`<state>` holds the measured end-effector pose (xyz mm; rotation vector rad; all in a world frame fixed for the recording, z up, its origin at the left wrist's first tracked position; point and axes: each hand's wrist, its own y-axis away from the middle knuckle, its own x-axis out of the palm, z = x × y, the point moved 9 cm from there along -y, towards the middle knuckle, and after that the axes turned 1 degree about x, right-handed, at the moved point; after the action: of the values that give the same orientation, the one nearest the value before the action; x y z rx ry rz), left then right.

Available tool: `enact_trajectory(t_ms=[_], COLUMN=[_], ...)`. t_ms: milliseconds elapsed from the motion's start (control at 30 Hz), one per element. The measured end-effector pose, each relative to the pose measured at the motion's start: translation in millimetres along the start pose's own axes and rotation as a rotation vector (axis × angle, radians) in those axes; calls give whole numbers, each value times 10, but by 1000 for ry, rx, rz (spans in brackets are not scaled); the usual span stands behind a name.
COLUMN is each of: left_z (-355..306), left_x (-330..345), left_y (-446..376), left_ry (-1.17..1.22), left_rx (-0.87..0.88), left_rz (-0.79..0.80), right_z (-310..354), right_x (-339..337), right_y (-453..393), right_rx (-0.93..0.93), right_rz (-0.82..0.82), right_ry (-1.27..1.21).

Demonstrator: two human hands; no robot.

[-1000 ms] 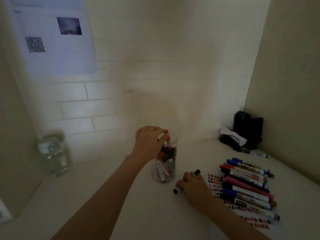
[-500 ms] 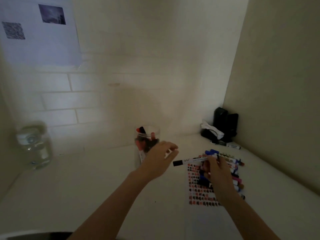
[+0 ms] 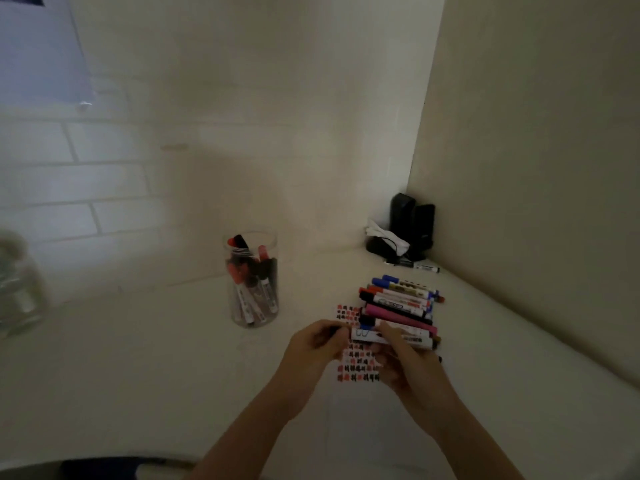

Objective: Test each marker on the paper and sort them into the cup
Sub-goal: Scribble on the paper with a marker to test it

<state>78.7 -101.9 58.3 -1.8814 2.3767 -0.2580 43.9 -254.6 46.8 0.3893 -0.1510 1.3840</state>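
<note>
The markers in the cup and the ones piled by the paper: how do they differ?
The markers in the cup stand steeply on end inside the clear cup; the pile of markers lies flat on the table, side by side. The cup's show red and black caps; the pile also has blue and pink. Both sets have mostly white barrels. The left hand and right hand hold one more marker over the paper.

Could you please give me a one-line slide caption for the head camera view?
Both hands, left and right, hold a marker over the test paper, beside the marker row and clear cup.
</note>
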Motion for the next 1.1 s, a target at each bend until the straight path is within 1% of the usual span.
enact_trajectory(t_ms=[33,67,133,200,233,267,300,367,400,467,533,633,700,800,933,1033,1100], left_z=[68,146,272,379,421,446,459,426,395,339,337,386,402,463,531,596,573], left_x=[16,14,-3,-41,-80,-113,-137,-140,-118,-34,1,-7,31,96,213,277,326], left_y=[26,46,67,70,63,62,63,38,33,44,53,51,19,-11,36,51,21], left_ry=[182,310,401,468,518,554,564,503,455,412,447,526,566,573,572,559,542], left_rx=[-86,-154,-240,-290,-303,-309,-309,-273,-248,-220,-223,-244,-280,-360,-410,-442,-430], left_rz=[-24,-53,-88,-112,-144,-169,-186,-171,-144,-82,-93,-202,-257,-310,-293,-297,-280], right_z=[-35,-75,-128,-151,-169,-161,-140,-94,-89,-69,-42,42,95,144,102,70,75], right_x=[18,45,88,92,78,76,84,184,256,400,472,514,533,504,407,334,280], right_y=[43,85,136,148,135,112,73,2,-26,-64,-48,53,60,34,43,16,1], right_rx=[46,87,125,140,150,134,86,-37,-98,-247,-378,-561,-622,-641,-599,-581,-582], right_rz=[36,75,148,177,178,183,190,234,256,254,186,61,17,-10,5,-27,-56], right_ry=[-4,-2,27,61,116,250,455,814,928,1064,1074,1085,1128,1214,1228,1261,1279])
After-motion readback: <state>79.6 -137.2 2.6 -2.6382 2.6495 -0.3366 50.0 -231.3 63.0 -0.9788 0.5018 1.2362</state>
